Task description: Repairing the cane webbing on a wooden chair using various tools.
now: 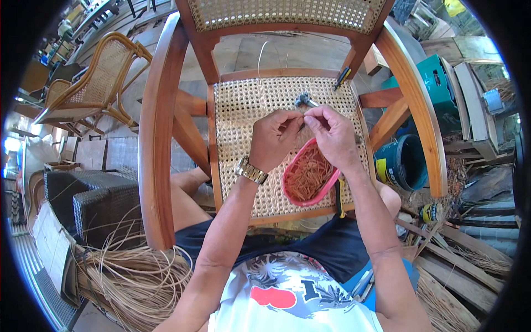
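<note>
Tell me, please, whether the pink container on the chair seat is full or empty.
Not empty: the pink container holds many thin brown strips; their depth is unclear.

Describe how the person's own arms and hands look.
The left hand and right hand are ungloved. The left forearm wears a gold-coloured wristwatch with a metal link band; the right forearm wears nothing. Neither shows a sleeve.
</note>
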A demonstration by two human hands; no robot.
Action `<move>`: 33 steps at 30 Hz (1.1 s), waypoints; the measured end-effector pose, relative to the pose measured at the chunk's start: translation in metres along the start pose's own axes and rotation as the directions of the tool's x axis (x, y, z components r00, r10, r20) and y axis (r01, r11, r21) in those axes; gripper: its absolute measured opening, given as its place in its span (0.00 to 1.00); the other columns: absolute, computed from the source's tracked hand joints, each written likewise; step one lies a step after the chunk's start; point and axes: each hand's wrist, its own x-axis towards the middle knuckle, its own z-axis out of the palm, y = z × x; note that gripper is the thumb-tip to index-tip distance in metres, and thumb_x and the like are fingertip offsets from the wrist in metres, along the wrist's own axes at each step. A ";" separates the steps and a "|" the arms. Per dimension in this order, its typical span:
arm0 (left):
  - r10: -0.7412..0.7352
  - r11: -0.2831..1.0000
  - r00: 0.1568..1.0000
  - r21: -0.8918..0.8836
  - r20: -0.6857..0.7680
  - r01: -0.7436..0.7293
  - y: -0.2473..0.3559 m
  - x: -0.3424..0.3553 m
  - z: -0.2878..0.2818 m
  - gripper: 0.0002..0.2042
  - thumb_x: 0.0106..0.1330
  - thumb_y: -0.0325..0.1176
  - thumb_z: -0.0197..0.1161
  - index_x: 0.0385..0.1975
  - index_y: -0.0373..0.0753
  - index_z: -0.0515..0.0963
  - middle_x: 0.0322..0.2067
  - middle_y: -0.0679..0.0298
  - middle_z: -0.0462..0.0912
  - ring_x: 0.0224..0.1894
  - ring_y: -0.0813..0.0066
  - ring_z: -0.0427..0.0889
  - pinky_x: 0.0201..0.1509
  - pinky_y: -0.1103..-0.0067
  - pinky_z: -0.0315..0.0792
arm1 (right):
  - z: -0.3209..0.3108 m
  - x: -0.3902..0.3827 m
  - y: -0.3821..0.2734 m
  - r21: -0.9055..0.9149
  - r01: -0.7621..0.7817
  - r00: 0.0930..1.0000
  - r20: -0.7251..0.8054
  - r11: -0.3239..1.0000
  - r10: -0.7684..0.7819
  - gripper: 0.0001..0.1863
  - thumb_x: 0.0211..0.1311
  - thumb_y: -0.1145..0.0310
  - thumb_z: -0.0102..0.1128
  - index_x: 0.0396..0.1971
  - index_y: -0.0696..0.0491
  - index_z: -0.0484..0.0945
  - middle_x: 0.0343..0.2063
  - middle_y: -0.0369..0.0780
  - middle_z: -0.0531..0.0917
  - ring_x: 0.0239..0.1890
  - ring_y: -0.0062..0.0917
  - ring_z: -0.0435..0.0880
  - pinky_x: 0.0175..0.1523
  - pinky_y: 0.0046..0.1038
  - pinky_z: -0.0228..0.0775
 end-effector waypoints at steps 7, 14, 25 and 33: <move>-0.121 0.990 0.991 0.066 -0.051 0.124 -0.048 0.046 -0.015 0.11 0.72 0.36 0.66 0.48 0.39 0.86 0.38 0.58 0.91 0.34 0.75 0.89 0.37 0.78 0.80 | 0.022 0.067 0.039 -0.047 0.159 0.987 0.017 0.986 -0.158 0.05 0.67 0.75 0.67 0.39 0.59 0.81 0.29 0.38 0.86 0.32 0.19 0.82 0.39 0.23 0.75; -0.194 0.892 0.911 0.321 -0.364 0.318 -0.119 0.142 -0.051 0.20 0.68 0.44 0.68 0.53 0.37 0.84 0.39 0.58 0.90 0.38 0.74 0.90 0.40 0.76 0.80 | 0.037 0.138 0.075 -0.116 0.067 0.975 0.218 0.991 -0.040 0.07 0.67 0.72 0.64 0.40 0.59 0.82 0.31 0.45 0.88 0.34 0.29 0.88 0.42 0.30 0.78; -0.465 0.771 0.885 0.477 -0.032 0.422 -0.157 0.201 -0.053 0.32 0.55 0.48 0.76 0.57 0.37 0.81 0.45 0.54 0.89 0.48 0.61 0.89 0.55 0.70 0.81 | 0.071 0.190 0.127 -0.107 0.031 0.965 0.261 0.994 -0.002 0.04 0.64 0.74 0.64 0.37 0.58 0.82 0.32 0.45 0.87 0.35 0.28 0.87 0.45 0.30 0.79; -0.487 0.584 0.862 0.681 -0.141 0.442 -0.157 0.203 -0.056 0.16 0.55 0.47 0.74 0.37 0.43 0.90 0.37 0.59 0.91 0.43 0.63 0.90 0.52 0.70 0.80 | 0.080 0.193 0.133 -0.095 0.040 0.968 0.249 0.995 -0.015 0.05 0.64 0.74 0.64 0.37 0.58 0.83 0.32 0.45 0.87 0.36 0.29 0.87 0.46 0.31 0.79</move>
